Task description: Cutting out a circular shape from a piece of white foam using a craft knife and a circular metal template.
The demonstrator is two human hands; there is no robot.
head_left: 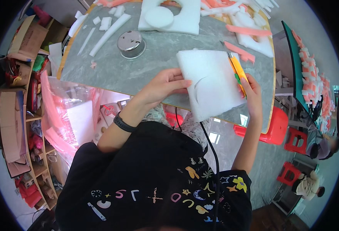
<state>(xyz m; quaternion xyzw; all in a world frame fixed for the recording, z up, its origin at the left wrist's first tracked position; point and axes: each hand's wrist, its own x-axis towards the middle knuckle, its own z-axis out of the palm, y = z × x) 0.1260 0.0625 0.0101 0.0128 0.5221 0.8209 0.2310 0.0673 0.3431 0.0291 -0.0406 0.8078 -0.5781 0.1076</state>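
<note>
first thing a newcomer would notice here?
Centre: a white foam sheet at the table's near edge, pinned by the left hand, while the right hand runs a yellow utility knife along its right side. Behind it, an upturned metal bowl and pink foam strips.

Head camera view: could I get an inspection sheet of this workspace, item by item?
Surface: grey marbled table with a wooden rim.
Job's things: white foam sheet with a curved cut, overhanging the near table edge; yellow utility knife along its right side.
Clutter: metal bowl upside down, white foam strips, pink foam strips, a foam slab with a round cutout.
Grips: left hand presses the sheet's left edge; right hand holds the knife.
Cables: black cord hanging down over the black shirt.
Surroundings: shelves with cardboard boxes left, red stools right, plastic bags.
</note>
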